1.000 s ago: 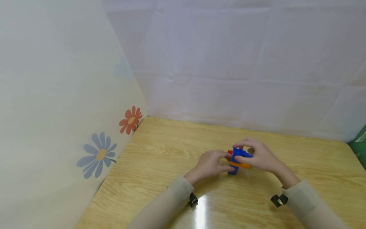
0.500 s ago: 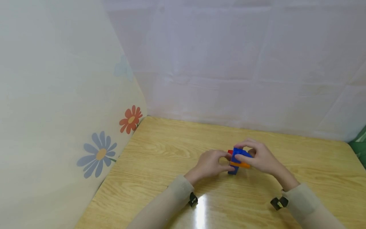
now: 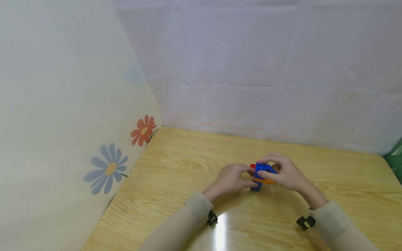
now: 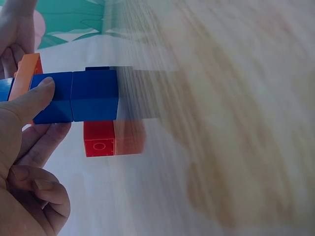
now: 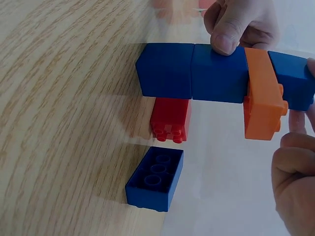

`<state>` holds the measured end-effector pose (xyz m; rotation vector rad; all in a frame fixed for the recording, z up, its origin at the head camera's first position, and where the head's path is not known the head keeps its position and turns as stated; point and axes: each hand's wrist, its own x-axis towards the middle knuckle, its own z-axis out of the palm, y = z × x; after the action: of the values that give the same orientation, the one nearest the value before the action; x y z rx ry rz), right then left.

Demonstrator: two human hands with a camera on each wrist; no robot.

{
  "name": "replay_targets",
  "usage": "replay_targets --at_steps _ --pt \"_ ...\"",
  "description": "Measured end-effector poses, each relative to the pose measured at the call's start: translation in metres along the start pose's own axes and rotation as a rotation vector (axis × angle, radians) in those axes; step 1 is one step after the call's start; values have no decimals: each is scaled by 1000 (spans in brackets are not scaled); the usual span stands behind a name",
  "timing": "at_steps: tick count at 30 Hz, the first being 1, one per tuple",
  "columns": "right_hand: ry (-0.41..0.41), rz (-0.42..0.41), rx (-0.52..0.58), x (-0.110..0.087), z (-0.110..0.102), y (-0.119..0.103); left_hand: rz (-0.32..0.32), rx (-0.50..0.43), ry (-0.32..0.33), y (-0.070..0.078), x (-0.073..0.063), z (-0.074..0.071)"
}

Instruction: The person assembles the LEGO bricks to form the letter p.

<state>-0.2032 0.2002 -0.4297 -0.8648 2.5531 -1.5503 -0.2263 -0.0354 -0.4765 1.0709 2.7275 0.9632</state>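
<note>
A stack of toy building bricks stands on the wooden table. It has two blue bricks [image 5: 165,71] at the bottom, an orange brick [image 5: 260,115] over them and another blue brick [image 5: 291,78] on top. My left hand [image 3: 230,178] pinches the stack between thumb and fingers at the upper of the two lower blue bricks, just under the orange one. The top blue brick is between the thumb and fingers of my right hand [image 3: 287,170]. The orange brick sticks out sideways, with studs showing on its upper side. My right hand's fingertips are partly cut off in the right wrist view.
Close behind the stack, a red brick [image 5: 171,119] stands on the table. A loose blue brick [image 5: 156,174] lies near it, hollow underside showing. The wood-grain table [image 3: 182,157] meets a pale cloth backdrop [image 3: 238,69] at the back and a flower-printed cloth [image 3: 62,104] on the left.
</note>
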Motion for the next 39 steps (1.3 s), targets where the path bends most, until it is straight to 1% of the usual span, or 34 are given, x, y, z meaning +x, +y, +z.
replay_targets --at_steps 9,16,21,25,34,39 --pt "1 -25 13 2 -1 1 -21 7 2 2 1 -3" --pt "21 -81 31 3 -2 5 -23 0 -1 3 3 -5" --pt "23 -95 32 6 0 6 -32 -10 7 1 3 -7" --pt "24 -102 41 7 0 8 -28 -8 16 -1 3 -5" --pt "11 -66 69 -1 3 12 -46 -19 -15 2 1 -2" --pt "20 -41 61 -1 4 13 -44 -5 -11 3 0 -3"
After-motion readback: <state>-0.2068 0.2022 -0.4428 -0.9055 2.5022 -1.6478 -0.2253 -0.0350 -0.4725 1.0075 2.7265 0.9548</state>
